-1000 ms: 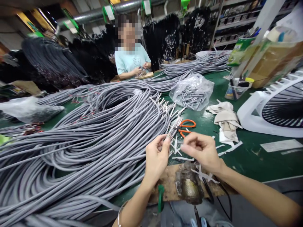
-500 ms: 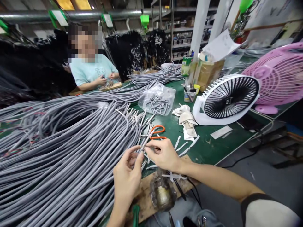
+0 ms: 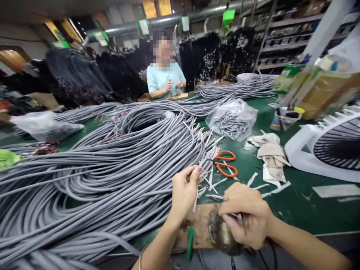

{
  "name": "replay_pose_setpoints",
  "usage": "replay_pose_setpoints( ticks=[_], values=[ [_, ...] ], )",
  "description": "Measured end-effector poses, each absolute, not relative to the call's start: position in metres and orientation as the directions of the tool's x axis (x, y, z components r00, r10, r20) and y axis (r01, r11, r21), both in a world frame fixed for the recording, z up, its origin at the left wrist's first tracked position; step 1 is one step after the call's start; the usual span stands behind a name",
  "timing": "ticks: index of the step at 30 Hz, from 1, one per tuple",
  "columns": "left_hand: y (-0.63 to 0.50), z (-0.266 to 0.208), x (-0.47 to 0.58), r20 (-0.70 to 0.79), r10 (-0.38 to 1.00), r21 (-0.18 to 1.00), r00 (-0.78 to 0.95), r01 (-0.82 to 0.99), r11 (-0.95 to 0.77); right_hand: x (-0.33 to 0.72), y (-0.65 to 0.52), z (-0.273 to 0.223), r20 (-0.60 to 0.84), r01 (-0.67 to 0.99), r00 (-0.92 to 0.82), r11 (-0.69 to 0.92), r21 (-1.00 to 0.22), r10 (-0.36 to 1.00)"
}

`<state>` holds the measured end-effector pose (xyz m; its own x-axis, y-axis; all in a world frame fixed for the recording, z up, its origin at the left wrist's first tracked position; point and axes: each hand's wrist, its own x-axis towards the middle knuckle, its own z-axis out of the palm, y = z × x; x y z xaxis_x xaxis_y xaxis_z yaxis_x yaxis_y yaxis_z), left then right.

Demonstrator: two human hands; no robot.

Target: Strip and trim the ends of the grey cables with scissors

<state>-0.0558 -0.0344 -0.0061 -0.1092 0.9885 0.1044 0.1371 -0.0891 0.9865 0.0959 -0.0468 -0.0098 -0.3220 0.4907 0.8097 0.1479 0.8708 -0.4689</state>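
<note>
Seen from the wearer's head, a wide heap of grey cables (image 3: 118,168) loops across a green surface (image 3: 298,210), their pale ends gathered toward the middle, probably so that each end lies within easy reach. At that edge of the heap, the left hand (image 3: 182,193) has thumb and forefinger pressed together on what looks like a thin cable end (image 3: 201,168), a grip that seems meant to steady the tip; a narrow white strip (image 3: 195,201) hangs just below. The right hand (image 3: 247,213) is curled above a brassy metal cylinder (image 3: 225,232) on a wooden board (image 3: 201,219); its fingers are bent inward, and blur hides whether anything is between them. A green clamp (image 3: 190,243) sits at the board's near edge, perhaps to stop it sliding. Orange-handled scissors (image 3: 216,162) lie beside the cable ends among white scraps, handles pointing right, apparently for a quick pick-up by the right hand. Beyond, a clear bag (image 3: 233,120) holds short grey pieces, seemingly bagged to stop them scattering.
</note>
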Motion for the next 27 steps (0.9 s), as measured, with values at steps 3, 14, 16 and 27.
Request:
replay_pose_setpoints(
  ticks=[3,14,16,27],
  values=[
    [-0.036,-0.001,-0.057,0.044,0.997,0.999,-0.062,0.001,-0.044,0.097,-0.041,-0.006,0.681,0.363,-0.186,0.694,-0.622,0.708],
    [-0.041,0.002,-0.054,0.0,0.997,1.0,0.079,-0.03,0.003,0.092,-0.028,-0.017,0.563,0.511,-0.277,0.616,-0.6,0.779],
    [-0.042,0.002,-0.053,0.004,0.997,1.0,0.083,-0.019,-0.003,0.092,-0.028,-0.017,0.565,0.505,-0.274,0.616,-0.604,0.778],
    [-0.045,-0.009,-0.05,0.11,0.993,0.962,0.051,0.247,-0.12,0.094,-0.027,-0.012,0.476,0.494,-0.24,0.529,-0.69,0.846]
  ],
)
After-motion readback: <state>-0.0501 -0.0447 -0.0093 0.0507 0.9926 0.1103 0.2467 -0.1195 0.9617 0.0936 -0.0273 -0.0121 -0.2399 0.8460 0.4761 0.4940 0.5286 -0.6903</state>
